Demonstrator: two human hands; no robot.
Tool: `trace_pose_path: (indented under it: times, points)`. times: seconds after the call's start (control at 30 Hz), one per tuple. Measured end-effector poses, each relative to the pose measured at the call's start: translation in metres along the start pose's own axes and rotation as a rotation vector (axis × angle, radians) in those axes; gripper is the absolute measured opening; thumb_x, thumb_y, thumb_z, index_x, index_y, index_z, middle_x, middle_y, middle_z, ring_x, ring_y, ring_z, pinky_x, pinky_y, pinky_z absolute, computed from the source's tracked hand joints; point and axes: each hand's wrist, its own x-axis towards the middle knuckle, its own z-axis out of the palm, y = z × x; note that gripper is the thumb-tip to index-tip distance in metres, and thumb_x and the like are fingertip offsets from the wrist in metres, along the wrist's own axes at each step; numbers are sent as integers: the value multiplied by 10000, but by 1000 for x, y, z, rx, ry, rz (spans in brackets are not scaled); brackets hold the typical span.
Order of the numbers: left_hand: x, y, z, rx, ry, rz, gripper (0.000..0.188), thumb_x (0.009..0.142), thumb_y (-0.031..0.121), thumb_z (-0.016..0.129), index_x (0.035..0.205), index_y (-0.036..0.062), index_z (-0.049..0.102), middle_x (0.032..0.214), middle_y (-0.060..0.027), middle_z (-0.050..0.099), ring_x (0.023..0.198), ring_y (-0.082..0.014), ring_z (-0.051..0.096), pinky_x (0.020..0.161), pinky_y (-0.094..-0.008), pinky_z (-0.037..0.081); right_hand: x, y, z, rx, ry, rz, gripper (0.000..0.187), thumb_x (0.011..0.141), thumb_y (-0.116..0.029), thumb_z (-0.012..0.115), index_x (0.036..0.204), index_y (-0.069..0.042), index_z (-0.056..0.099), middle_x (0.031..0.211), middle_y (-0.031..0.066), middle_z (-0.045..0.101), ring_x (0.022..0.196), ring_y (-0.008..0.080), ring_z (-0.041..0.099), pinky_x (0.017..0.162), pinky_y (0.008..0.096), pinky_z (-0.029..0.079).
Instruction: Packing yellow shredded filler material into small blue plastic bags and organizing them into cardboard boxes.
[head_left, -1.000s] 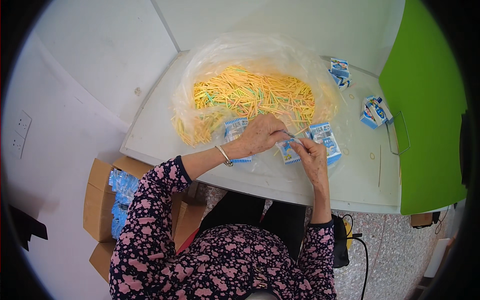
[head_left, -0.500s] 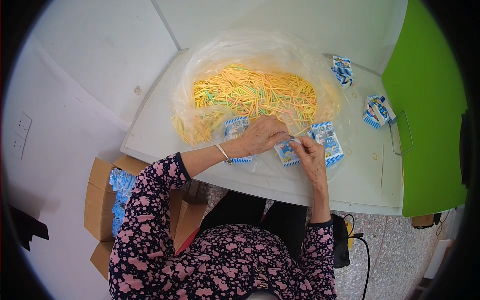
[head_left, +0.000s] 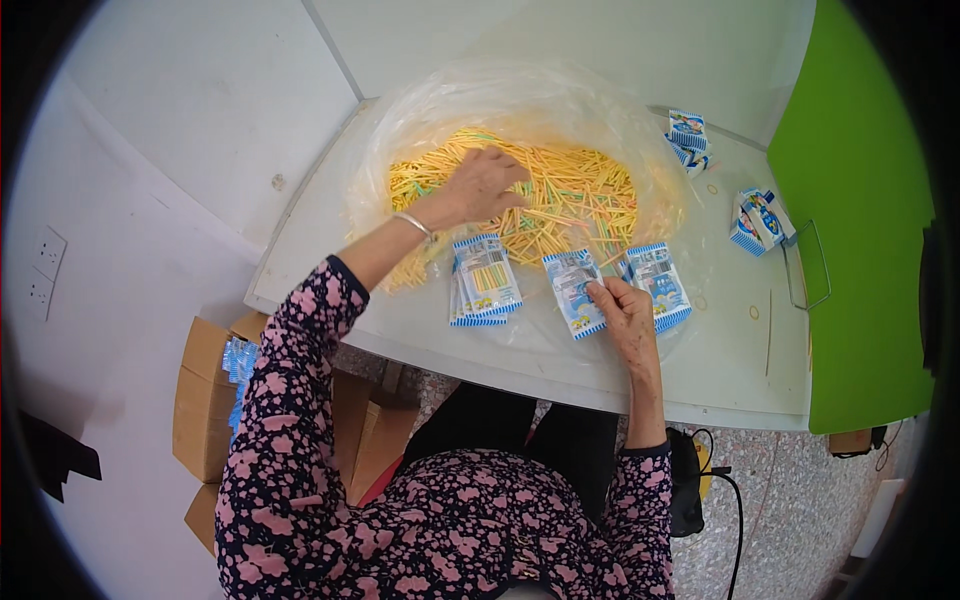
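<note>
A heap of thin yellow, orange and green sticks lies on a clear plastic sheet on the white table. My left hand reaches into the heap, fingers curled among the sticks; whether it grips any is unclear. My right hand rests on a small blue-and-white packet and pins it against the table. A filled packet showing sticks lies to its left, on top of another. To the right lies another packet.
More blue-and-white packets lie at the back and right of the table. A green panel borders the right side. A wire frame sits near it. Cardboard boxes with packets stand on the floor at left.
My left hand has left the packet near my right hand and moved up and left into the stick heap. My right hand stays on its packet.
</note>
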Motion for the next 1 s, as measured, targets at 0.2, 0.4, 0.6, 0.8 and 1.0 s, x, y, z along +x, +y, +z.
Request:
trace_pose_path:
  times: [0.2,0.4,0.6,0.8,1.0]
  points:
    - [2,-29,6,435,-370,22,321,742,176,579,1020,18,559,1113,-116,481,1085,-275,419,910,-442,332,3,2,1,15,5,3,244,869,-161,575,687,1,559,566,-69,406,537,21,317,457,208,248]
    - [11,-35,34,495,-280,72,274,754,121,509,991,-11,554,1109,-150,470,1101,-279,410,970,-466,292,3,3,3,24,13,8,243,867,-162,577,684,-3,562,563,-68,411,533,18,321,454,207,250]
    - [13,-35,45,511,-134,89,200,754,96,503,918,-8,551,1032,-136,509,1066,-276,434,939,-461,311,3,5,-1,17,28,2,253,866,-167,575,672,-6,557,561,-66,416,529,23,322,452,212,251]
    - [10,-31,31,442,-87,-44,123,767,116,516,843,26,550,880,-119,555,985,-259,463,844,-452,314,3,-1,-2,1,37,37,262,857,-157,579,684,36,548,536,-22,419,538,52,345,470,243,296]
    - [23,-13,-7,-183,-309,-437,254,870,242,452,943,8,521,979,-119,524,1065,-277,442,885,-442,323,7,-3,-1,112,102,75,296,857,-171,582,618,-11,511,524,-43,413,541,35,344,466,225,290]
